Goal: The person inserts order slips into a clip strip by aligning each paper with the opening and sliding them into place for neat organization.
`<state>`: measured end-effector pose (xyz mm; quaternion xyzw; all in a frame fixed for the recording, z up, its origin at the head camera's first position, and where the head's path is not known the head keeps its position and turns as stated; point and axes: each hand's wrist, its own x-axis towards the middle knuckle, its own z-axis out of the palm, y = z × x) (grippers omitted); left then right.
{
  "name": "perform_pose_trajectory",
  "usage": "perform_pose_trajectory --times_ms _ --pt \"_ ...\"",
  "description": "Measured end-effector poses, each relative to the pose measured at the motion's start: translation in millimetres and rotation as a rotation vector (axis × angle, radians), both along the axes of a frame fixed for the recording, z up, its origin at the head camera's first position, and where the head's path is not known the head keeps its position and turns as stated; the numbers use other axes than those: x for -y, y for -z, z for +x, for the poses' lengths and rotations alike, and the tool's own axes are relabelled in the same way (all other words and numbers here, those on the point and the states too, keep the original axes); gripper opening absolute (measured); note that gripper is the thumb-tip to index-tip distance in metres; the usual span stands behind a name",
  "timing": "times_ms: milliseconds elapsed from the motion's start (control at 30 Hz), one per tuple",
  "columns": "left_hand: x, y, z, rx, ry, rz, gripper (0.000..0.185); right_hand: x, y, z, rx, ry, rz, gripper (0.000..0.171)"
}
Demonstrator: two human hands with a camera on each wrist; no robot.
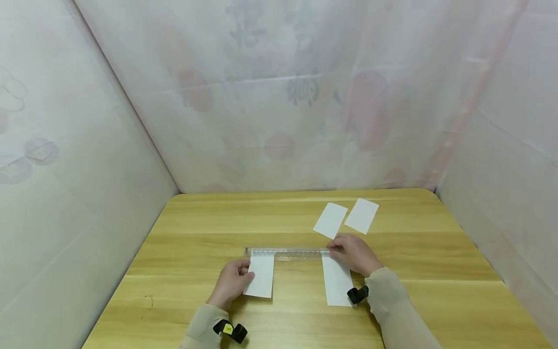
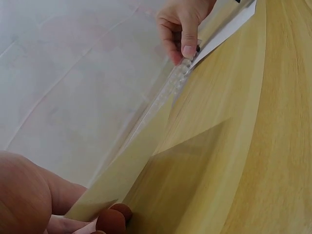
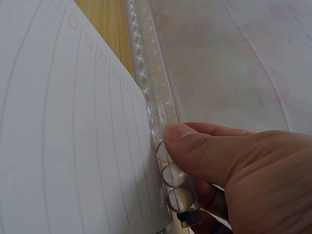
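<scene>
A clear plastic ruler (image 1: 287,252) lies crosswise on the wooden table (image 1: 200,218). My right hand (image 1: 334,249) pinches its right end, thumb (image 3: 187,139) on top, as the right wrist view shows. Under that hand lies a lined white paper slip (image 1: 336,283), whose top edge meets the ruler (image 3: 148,83). My left hand (image 1: 245,277) holds the left edge of another white slip (image 1: 261,276) just below the ruler's left end. In the left wrist view this slip (image 2: 129,163) looks lifted, with fingertips (image 2: 113,217) beneath it.
Two more white slips (image 1: 330,220) (image 1: 362,215) lie side by side behind the ruler at the back right. Pale patterned fabric walls (image 1: 279,97) close in the table on three sides. Black wrist cameras (image 1: 230,330) (image 1: 357,294) sit on both sleeves.
</scene>
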<state>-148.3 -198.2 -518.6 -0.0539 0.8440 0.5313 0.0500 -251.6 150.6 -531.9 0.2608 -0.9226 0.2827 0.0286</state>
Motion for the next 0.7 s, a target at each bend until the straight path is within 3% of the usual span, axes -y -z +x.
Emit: perform_pose_trajectory --times_ms 300,700 --pt "-2.4 6.3 -0.5 0.009 -0.017 0.022 0.039 -1.7 4.3 1.1 0.010 0.019 0.001 0.013" --pt "-4.2 2.9 -2.2 0.010 -0.010 0.025 0.040 0.7 0.3 0.7 0.004 0.013 0.004 0.012"
